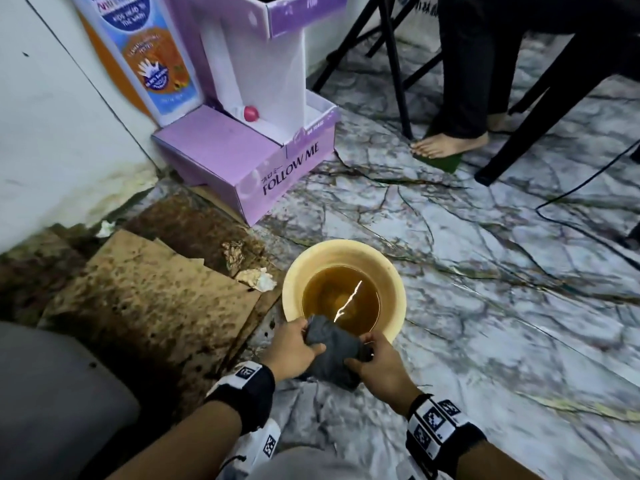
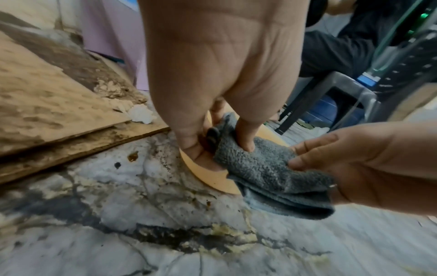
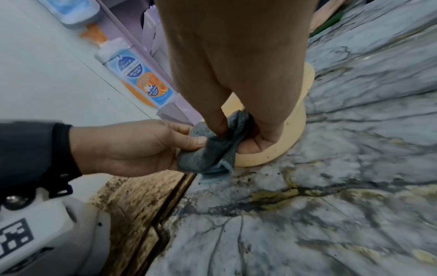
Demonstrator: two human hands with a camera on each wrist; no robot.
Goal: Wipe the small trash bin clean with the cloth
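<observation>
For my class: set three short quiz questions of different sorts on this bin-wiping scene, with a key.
1. True or false: the left hand and right hand both hold the grey cloth.
2. The yellow bin holds: A) brown liquid, B) dry paper, C) sand.
3. Fill in: the purple box behind the bin reads "FOLLOW ___".

Key: 1 true; 2 A; 3 ME.
</observation>
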